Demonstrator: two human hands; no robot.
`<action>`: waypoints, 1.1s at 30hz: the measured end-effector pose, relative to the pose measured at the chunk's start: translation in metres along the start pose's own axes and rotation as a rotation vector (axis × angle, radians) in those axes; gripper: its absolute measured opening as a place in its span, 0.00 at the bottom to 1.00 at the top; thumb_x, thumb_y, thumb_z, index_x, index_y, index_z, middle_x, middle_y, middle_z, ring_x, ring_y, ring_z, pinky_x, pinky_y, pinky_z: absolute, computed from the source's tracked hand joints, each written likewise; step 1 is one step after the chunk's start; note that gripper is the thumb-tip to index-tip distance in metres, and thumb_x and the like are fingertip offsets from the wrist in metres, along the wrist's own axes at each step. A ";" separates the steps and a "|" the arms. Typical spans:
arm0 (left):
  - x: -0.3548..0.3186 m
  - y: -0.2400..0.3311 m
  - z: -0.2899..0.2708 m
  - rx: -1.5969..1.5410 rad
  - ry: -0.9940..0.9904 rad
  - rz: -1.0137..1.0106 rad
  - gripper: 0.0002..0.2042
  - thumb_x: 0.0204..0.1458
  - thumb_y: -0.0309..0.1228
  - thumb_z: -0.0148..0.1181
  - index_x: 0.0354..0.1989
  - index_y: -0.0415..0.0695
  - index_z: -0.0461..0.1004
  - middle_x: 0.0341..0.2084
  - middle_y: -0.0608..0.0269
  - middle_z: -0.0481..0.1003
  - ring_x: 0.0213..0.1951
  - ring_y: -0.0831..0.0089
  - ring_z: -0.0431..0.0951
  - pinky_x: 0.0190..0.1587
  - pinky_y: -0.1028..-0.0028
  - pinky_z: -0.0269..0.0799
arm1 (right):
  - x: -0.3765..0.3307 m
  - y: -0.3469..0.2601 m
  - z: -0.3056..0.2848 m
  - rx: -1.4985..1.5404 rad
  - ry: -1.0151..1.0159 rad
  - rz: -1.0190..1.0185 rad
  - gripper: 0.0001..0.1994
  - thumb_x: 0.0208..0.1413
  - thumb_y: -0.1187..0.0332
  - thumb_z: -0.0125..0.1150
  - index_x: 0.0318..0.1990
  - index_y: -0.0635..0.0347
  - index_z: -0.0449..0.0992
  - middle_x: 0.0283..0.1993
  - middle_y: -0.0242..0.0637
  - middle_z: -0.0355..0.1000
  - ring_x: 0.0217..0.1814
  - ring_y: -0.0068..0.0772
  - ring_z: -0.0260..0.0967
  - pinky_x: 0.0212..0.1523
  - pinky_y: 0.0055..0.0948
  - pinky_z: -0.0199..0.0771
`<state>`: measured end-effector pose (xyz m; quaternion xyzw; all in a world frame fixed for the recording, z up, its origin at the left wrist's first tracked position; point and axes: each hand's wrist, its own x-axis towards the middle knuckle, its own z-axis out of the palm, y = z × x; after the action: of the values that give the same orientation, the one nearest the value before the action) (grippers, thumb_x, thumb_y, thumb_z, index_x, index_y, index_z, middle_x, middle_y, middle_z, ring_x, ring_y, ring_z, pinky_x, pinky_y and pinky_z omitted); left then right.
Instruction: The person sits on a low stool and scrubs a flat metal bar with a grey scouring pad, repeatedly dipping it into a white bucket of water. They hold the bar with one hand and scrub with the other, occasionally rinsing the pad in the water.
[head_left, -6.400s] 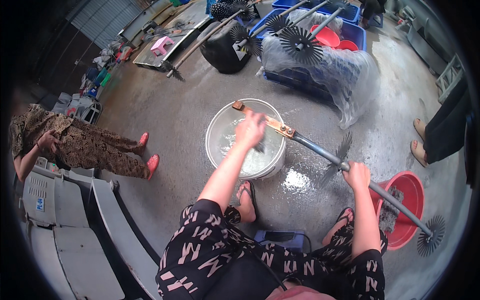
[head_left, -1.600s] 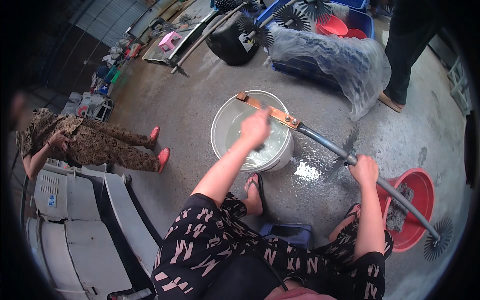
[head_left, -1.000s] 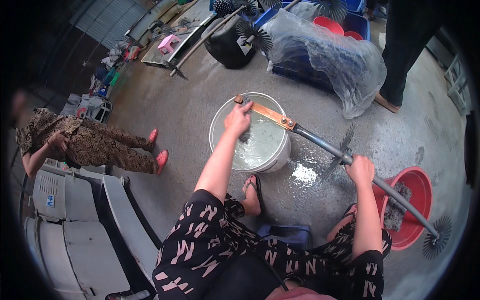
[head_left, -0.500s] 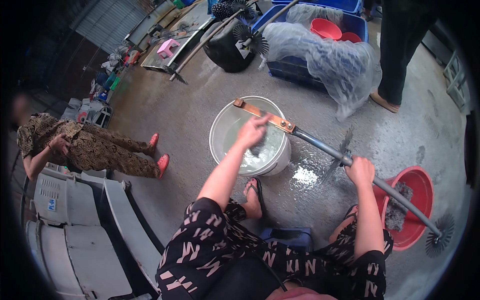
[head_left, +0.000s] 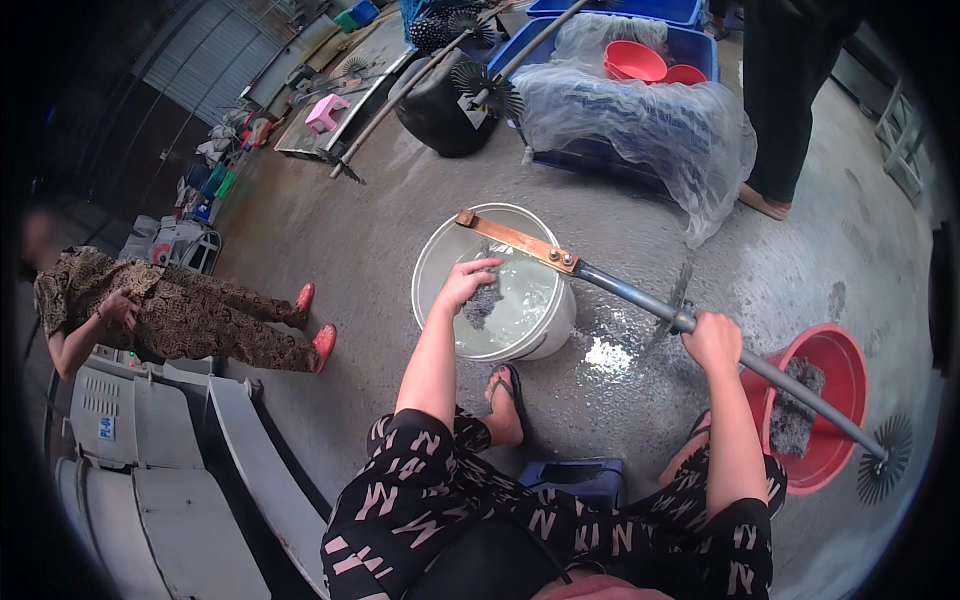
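My right hand (head_left: pixel 713 342) is closed around a long grey metal pole (head_left: pixel 628 295) that slants from upper left to lower right. A copper-coloured flat bar (head_left: pixel 515 241) is bolted to its upper end and reaches over a white bucket (head_left: pixel 425 300) of water. Round wire-bristle discs sit on the pole, one near my right hand (head_left: pixel 681 300) and one at the lower end (head_left: pixel 885 460). Over the water, my left hand (head_left: pixel 466 284) has a shaggy grey wad (head_left: pixel 483 303) hanging under its fingers, which look bent around it. The bar and left hand are apart.
A red bucket (head_left: pixel 850 355) at right holds more grey shaggy material (head_left: pixel 797 415). Ahead stand a blue bin (head_left: pixel 600 165) with clear plastic sheeting, a black drum (head_left: pixel 440 115) and other bristled poles (head_left: pixel 400 98). One person (head_left: pixel 150 290) stands left, another (head_left: pixel 790 90) ahead right; grey machinery (head_left: pixel 170 470) lies left.
My left hand has moved off the copper-coloured bar, down and left over the bucket, with the grey wad. My right hand keeps its hold on the pole.
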<state>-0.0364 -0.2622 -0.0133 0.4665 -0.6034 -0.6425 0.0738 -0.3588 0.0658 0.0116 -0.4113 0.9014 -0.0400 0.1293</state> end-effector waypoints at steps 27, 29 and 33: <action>-0.002 0.065 0.041 0.839 0.763 0.401 0.19 0.47 0.42 0.65 0.45 0.45 0.75 0.46 0.54 0.74 0.48 0.55 0.74 0.50 0.62 0.71 | -0.003 -0.004 -0.007 0.024 0.000 -0.006 0.13 0.42 0.60 0.67 0.34 0.56 0.80 0.33 0.44 0.78 0.39 0.44 0.76 0.42 0.39 0.75; -0.003 0.050 0.069 0.873 0.695 0.541 0.19 0.49 0.43 0.62 0.46 0.46 0.74 0.48 0.55 0.73 0.49 0.55 0.74 0.51 0.61 0.69 | -0.004 -0.006 -0.003 0.030 -0.013 -0.003 0.13 0.42 0.60 0.67 0.34 0.56 0.80 0.34 0.44 0.78 0.39 0.44 0.76 0.42 0.39 0.75; -0.006 0.041 0.085 0.874 0.706 0.586 0.18 0.49 0.43 0.63 0.46 0.49 0.74 0.46 0.56 0.74 0.48 0.53 0.74 0.49 0.59 0.70 | -0.005 -0.001 -0.001 0.049 0.009 -0.030 0.12 0.41 0.61 0.65 0.34 0.56 0.80 0.33 0.46 0.77 0.38 0.47 0.76 0.42 0.41 0.75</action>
<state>-0.1112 -0.2088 0.0103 0.4529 -0.8521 -0.0973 0.2438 -0.3550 0.0688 0.0143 -0.4212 0.8945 -0.0657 0.1349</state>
